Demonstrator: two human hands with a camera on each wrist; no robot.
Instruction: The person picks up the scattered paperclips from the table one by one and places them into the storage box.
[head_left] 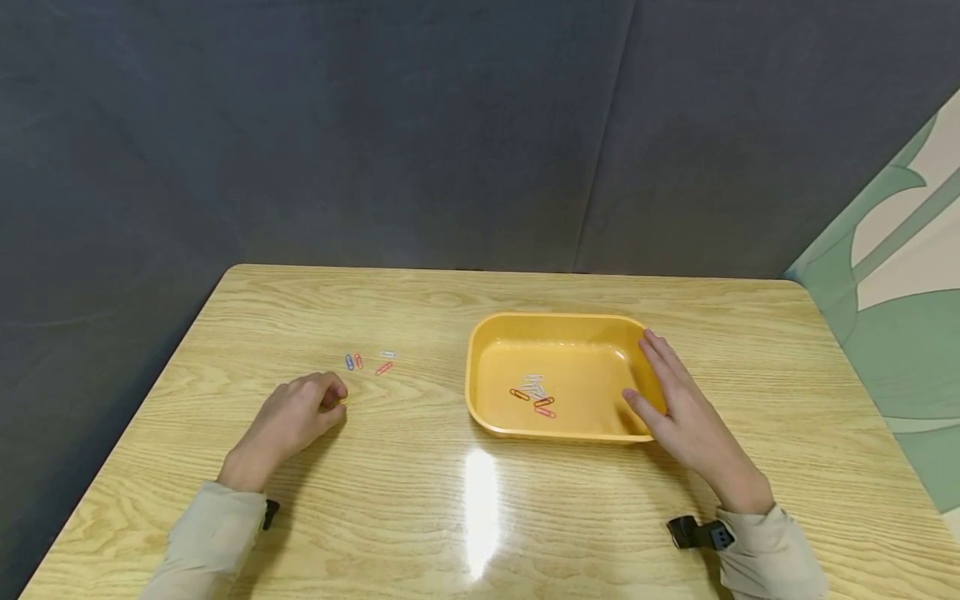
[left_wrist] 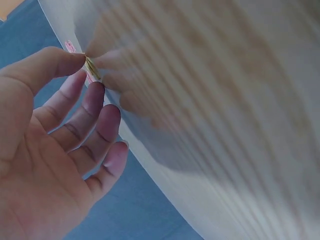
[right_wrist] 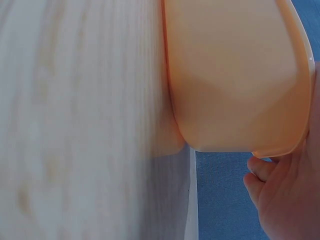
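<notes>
Delicately, the left hand, well to the left of the tray, has its thumb and index fingertips brought together on a yellow clip; they appear to pinch it, though how firmly I cannot tell. Farther from the person, also left of the tray, lie a blue clip, a pink clip just beside it, then a white clip and a red clip somewhat nearer the tray. The tray itself sits on the worktop, and in its left half are several white clips, two brownish clips and a pinkish clip. At the tray's right end, the right hand rests along the rim with extended fingers, its thumb over the inside, gripping no clip. Beyond the tray's far side hangs a dark cloth. As I judge it, so thin a clip could slip or flick away if the left fingertips press only its edge, and a sideways push from the right hand could slide the tray and shift the clips inside.
</notes>
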